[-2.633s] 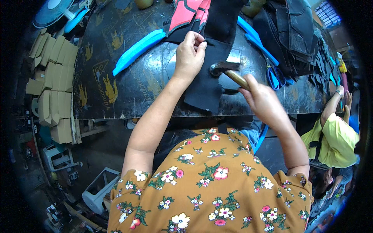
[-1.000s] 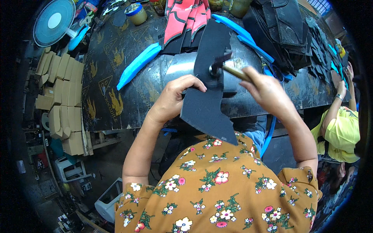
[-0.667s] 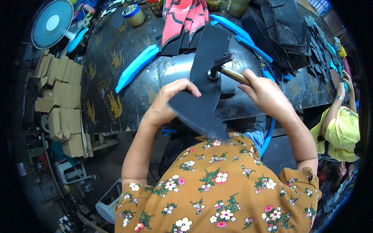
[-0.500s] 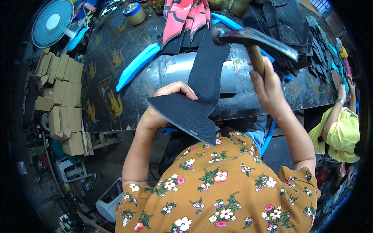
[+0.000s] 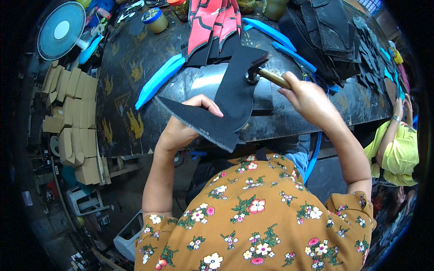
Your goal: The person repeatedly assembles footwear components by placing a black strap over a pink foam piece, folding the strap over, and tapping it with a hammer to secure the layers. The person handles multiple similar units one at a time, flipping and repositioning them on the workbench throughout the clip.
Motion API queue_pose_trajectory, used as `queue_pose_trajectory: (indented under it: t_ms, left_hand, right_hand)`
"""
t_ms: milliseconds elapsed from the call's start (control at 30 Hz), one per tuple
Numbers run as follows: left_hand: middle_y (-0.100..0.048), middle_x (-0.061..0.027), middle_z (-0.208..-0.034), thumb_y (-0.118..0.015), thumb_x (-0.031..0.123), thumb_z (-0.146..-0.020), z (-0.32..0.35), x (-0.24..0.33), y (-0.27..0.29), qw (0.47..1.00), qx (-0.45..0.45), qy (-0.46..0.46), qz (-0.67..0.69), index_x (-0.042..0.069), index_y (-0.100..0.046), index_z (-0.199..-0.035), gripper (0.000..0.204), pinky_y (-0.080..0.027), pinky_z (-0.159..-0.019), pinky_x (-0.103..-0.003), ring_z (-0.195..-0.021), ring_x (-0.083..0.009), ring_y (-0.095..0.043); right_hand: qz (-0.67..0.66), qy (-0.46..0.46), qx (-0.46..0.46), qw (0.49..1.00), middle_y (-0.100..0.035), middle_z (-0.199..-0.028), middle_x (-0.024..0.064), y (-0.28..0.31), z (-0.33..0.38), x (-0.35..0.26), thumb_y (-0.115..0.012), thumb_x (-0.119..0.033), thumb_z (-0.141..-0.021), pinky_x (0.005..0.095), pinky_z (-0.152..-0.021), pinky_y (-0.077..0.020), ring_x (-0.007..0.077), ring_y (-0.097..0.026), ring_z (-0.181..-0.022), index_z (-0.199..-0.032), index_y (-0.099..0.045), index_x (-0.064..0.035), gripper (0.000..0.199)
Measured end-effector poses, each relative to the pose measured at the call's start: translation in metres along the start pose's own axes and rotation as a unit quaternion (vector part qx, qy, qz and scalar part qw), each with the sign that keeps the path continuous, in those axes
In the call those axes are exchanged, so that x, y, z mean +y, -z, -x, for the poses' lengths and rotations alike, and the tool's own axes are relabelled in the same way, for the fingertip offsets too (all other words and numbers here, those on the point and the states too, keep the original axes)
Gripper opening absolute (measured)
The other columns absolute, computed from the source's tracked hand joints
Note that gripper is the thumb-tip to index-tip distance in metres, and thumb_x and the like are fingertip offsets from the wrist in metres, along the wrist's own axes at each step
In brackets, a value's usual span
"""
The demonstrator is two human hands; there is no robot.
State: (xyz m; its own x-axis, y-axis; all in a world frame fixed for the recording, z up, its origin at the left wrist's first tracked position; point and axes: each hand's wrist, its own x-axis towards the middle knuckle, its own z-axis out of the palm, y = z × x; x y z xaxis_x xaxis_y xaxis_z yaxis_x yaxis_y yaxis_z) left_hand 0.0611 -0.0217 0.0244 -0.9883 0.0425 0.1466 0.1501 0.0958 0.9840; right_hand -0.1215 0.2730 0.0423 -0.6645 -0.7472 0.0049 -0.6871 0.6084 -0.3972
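A curved black fabric piece [image 5: 235, 86] lies partly over a shiny metal plate [image 5: 203, 81] on the dark table. Its near end is lifted and folded toward me. My left hand [image 5: 192, 115] grips that end, fingertips on top and the rest of the hand partly behind the flap. In my right hand [image 5: 312, 99] is the wooden handle of a hammer [image 5: 273, 77]. The hammer's head is down at the right edge of the black piece, over the metal plate; whether it touches cannot be made out.
Pink and black cut pieces [image 5: 212, 27] lie beyond the plate, with blue strips [image 5: 160, 81] beside them. Stacked black pieces [image 5: 325, 31] and lidded jars [image 5: 155, 20] stand farther back. Left are a fan [image 5: 62, 30] and cardboard boxes [image 5: 79, 108]. A person in yellow [image 5: 398, 151] works at right.
The hammer has swung down from its raised position to the black piece's right edge. My left hand and the lifted flap have shifted slightly left.
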Motion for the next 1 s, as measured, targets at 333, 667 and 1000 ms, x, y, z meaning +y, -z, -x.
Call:
queue_pose_trajectory:
  t_ms: [333, 667, 1000]
  left_hand:
    - [-0.072, -0.0066, -0.105, -0.076, 0.0, -0.092, 0.003, -0.002, 0.004, 1.0, -0.002, 0.009, 0.019, 0.0, -0.066, -0.104, 0.016, -0.054, -0.091, -0.03, -0.1, -0.0136, -0.068]
    - [-0.072, -0.0083, -0.102, -0.077, 0.004, -0.085, -0.008, -0.001, -0.007, 0.991, -0.028, -0.018, -0.128, 0.002, -0.069, -0.101, 0.019, -0.055, -0.088, -0.033, -0.097, -0.0188, -0.071]
    - [-0.069, -0.0107, -0.099, -0.078, 0.004, -0.085, -0.021, 0.004, -0.018, 0.973, -0.041, -0.071, -0.215, 0.001, -0.066, -0.103, 0.022, -0.055, -0.088, -0.036, -0.096, -0.0249, -0.07]
  right_hand:
    - [0.028, -0.051, -0.006, 0.998, -0.069, -0.09, 0.0274, 0.012, -0.006, 0.002, -0.062, -0.028, -0.106, 0.0561, -0.074, -0.0535, 0.05, -0.069, -0.088, -0.119, -0.052, -0.0084, 0.026]
    - [0.048, 0.012, 0.019, 0.999, -0.071, -0.091, 0.0246, 0.014, -0.001, -0.008, -0.062, -0.032, -0.106, 0.0539, -0.072, -0.0536, 0.047, -0.071, -0.086, -0.126, -0.054, -0.0098, 0.031]
    - [-0.045, -0.001, 0.01, 0.999, -0.068, -0.086, 0.0268, 0.007, 0.012, -0.01, -0.064, -0.028, -0.105, 0.0557, -0.07, -0.051, 0.0507, -0.068, -0.084, -0.118, -0.054, -0.0086, 0.025]
